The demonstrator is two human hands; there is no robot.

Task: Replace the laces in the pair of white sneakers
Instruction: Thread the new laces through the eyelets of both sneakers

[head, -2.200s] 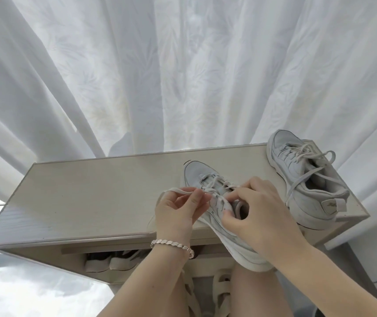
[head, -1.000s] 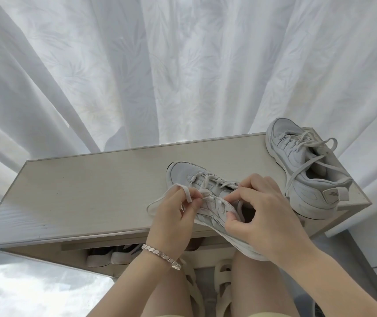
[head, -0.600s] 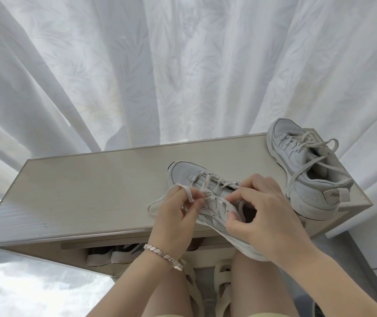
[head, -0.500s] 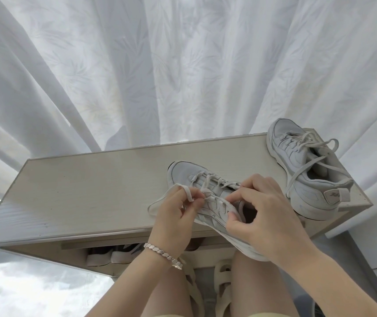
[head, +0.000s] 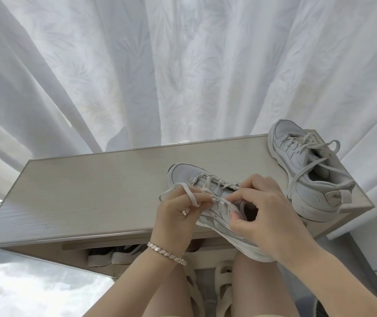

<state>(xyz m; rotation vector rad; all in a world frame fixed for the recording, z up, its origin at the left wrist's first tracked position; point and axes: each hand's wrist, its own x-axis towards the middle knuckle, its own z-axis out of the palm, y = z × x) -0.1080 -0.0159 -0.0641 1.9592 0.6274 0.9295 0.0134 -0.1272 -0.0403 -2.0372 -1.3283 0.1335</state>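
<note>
Our left hand pinches the lace; our right hand grips the near sneaker, fingers curled. Second sneaker at 2 o'clock on the cabinet top.

Single head-worn wide-angle view, angled forward and down.
It looks from close above the left hand and right hand at the near edge, across the pale shoe cabinet, to the white curtain filling the far side.
</note>
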